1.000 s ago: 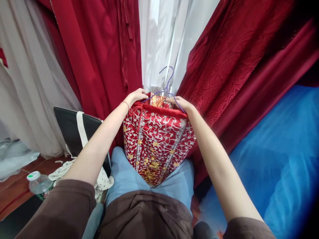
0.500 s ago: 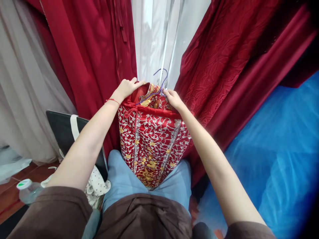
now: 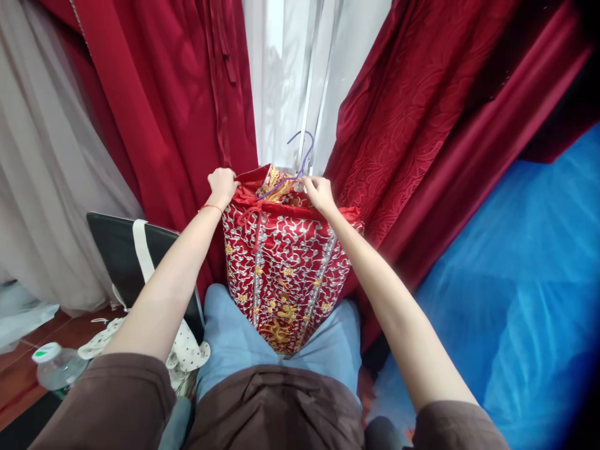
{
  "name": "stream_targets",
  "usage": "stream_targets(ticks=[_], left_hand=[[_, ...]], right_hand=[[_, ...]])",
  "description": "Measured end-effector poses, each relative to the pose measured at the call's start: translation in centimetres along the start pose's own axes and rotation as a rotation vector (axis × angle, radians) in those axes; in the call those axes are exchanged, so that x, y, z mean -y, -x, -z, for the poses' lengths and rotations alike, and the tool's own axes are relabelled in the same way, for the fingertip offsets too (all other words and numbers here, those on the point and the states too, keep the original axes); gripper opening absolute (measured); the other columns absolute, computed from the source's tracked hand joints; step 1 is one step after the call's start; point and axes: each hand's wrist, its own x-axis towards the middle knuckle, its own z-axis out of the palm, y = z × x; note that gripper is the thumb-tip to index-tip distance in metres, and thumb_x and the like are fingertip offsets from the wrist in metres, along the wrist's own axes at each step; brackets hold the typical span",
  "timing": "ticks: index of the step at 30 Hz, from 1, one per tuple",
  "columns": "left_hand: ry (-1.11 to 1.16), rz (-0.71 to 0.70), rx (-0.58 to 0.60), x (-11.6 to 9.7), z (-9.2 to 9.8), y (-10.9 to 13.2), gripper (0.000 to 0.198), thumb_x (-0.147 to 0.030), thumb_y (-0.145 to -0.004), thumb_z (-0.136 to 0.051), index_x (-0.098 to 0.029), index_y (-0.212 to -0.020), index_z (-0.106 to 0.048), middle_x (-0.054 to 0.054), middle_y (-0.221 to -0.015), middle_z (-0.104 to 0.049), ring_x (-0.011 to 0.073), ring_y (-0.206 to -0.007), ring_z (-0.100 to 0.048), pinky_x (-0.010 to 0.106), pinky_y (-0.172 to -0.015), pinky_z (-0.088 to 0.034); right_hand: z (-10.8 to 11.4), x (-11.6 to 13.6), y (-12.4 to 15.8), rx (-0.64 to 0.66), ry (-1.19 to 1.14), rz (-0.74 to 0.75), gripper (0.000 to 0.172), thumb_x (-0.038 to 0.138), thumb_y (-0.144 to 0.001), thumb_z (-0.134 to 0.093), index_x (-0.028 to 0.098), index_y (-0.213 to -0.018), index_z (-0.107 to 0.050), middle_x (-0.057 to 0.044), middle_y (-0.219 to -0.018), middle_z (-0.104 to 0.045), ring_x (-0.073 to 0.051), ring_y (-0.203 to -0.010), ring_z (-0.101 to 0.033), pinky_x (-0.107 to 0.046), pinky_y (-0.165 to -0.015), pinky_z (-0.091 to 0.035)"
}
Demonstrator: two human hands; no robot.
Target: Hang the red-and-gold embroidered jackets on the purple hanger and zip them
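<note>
A red embroidered skirt [image 3: 285,269] with silver scrolls and gold motifs hangs before my legs, a red tie at its waistband. Behind the waistband, the gold-trimmed part of a red garment [image 3: 276,181] shows around a purple clothes hanger [image 3: 311,145], whose hook points up. My left hand [image 3: 222,186] is closed on the red cloth at the upper left edge; its fingertips are hidden. Just below the hook, the thumb and fingers of my right hand [image 3: 319,192] pinch the hanger near its neck. The hanger's right arm is hidden behind that hand and the cloth.
Dark red dresses [image 3: 173,94] and a patterned red one [image 3: 398,125] hang on both sides. Blue tulle [image 3: 506,294] spreads at the right. By my left leg are a black board-like panel [image 3: 117,250] with a white strap, spotted white cloth [image 3: 190,350] and a clear bottle [image 3: 59,369].
My left hand has moved down and left, its fingers now curled round the cloth edge. My right hand has shifted slightly left and lower along with the hanger.
</note>
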Motion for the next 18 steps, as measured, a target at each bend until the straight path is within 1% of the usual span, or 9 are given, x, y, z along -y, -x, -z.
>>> stream_targets(ticks=[3,5,6,8,11,12,14,16,18], left_hand=[[0.107,0.031,-0.074,1.2,-1.7,0.8,0.043,-0.041,-0.1,-0.039,-0.021,-0.132,-0.061,0.018,-0.117,-0.069,0.0324,-0.114,-0.063,0.038,-0.093,-0.046],[0.123,0.033,-0.119,1.9,-1.8,1.1,0.05,-0.043,-0.103,-0.028,-0.02,-0.139,-0.054,0.019,-0.115,-0.069,0.0319,-0.111,-0.065,0.037,-0.09,-0.046],[0.101,0.018,-0.134,2.4,-1.4,1.1,0.053,-0.045,-0.103,-0.025,-0.018,-0.14,-0.052,0.02,-0.114,-0.069,0.0323,-0.11,-0.065,0.037,-0.091,-0.046],[0.008,-0.054,-0.129,3.2,0.1,0.7,0.056,-0.049,-0.103,-0.025,-0.016,-0.139,-0.052,0.022,-0.113,-0.068,0.0345,-0.113,-0.063,0.04,-0.094,-0.044],[-0.154,-0.242,-0.061,4.0,3.5,-0.3,0.058,-0.054,-0.102,-0.028,-0.015,-0.136,-0.054,0.023,-0.112,-0.067,0.0388,-0.118,-0.06,0.049,-0.1,-0.04],[-0.189,-0.284,-0.042,3.9,4.7,-0.7,0.058,-0.054,-0.102,-0.027,-0.014,-0.135,-0.055,0.023,-0.112,-0.066,0.0398,-0.12,-0.059,0.051,-0.101,-0.039],[-0.228,-0.29,-0.025,2.9,6.6,-1.2,0.06,-0.054,-0.102,-0.029,-0.01,-0.13,-0.059,0.023,-0.113,-0.065,0.0413,-0.121,-0.058,0.053,-0.101,-0.038],[-0.246,-0.229,-0.013,0.9,7.8,-1.6,0.063,-0.058,-0.099,-0.038,-0.006,-0.125,-0.063,0.024,-0.113,-0.064,0.0423,-0.12,-0.058,0.051,-0.099,-0.04],[-0.257,-0.158,0.049,-1.8,8.4,-1.7,0.064,-0.058,-0.093,-0.053,-0.003,-0.123,-0.066,0.022,-0.11,-0.066,0.0416,-0.116,-0.061,0.048,-0.096,-0.044]], right_hand=[[0.1,0.2,0.1,0.019,0.023,-0.005,0.051,0.063,-0.091,-0.042,0.022,-0.059,-0.041,0.002,-0.058,-0.037,-0.014,-0.064,-0.039,-0.028,-0.063,-0.031],[0.2,0.2,0.2,0.031,0.029,-0.009,0.049,0.061,-0.088,-0.047,0.021,-0.06,-0.042,0.002,-0.059,-0.038,-0.013,-0.064,-0.039,-0.028,-0.063,-0.03],[0.3,0.1,0.2,0.038,0.027,-0.007,0.047,0.06,-0.087,-0.049,0.021,-0.061,-0.043,0.002,-0.059,-0.04,-0.013,-0.064,-0.039,-0.027,-0.062,-0.029],[0.6,0.0,0.3,0.057,0.016,-0.003,0.045,0.059,-0.083,-0.055,0.021,-0.062,-0.045,0.003,-0.06,-0.041,-0.012,-0.064,-0.039,-0.027,-0.062,-0.029],[0.8,-0.3,0.3,0.074,0.001,-0.017,0.043,0.058,-0.079,-0.06,0.02,-0.063,-0.046,0.003,-0.06,-0.042,-0.013,-0.065,-0.039,-0.026,-0.062,-0.029],[0.8,-0.4,0.3,0.074,0.001,-0.027,0.043,0.057,-0.078,-0.061,0.021,-0.063,-0.045,0.003,-0.06,-0.042,-0.013,-0.065,-0.04,-0.026,-0.062,-0.029],[0.7,-0.4,0.3,0.068,0.008,-0.043,0.042,0.055,-0.078,-0.063,0.021,-0.062,-0.044,0.002,-0.061,-0.043,-0.013,-0.065,-0.041,-0.027,-0.063,-0.031],[0.7,-0.4,0.2,0.062,0.015,-0.051,0.04,0.052,-0.078,-0.064,0.021,-0.062,-0.044,0.002,-0.061,-0.044,-0.014,-0.066,-0.042,-0.028,-0.064,-0.033],[0.9,-0.4,0.2,0.059,0.018,-0.058,0.037,0.05,-0.078,-0.065,0.021,-0.062,-0.046,0.002,-0.062,-0.045,-0.015,-0.067,-0.043,-0.028,-0.065,-0.035]])
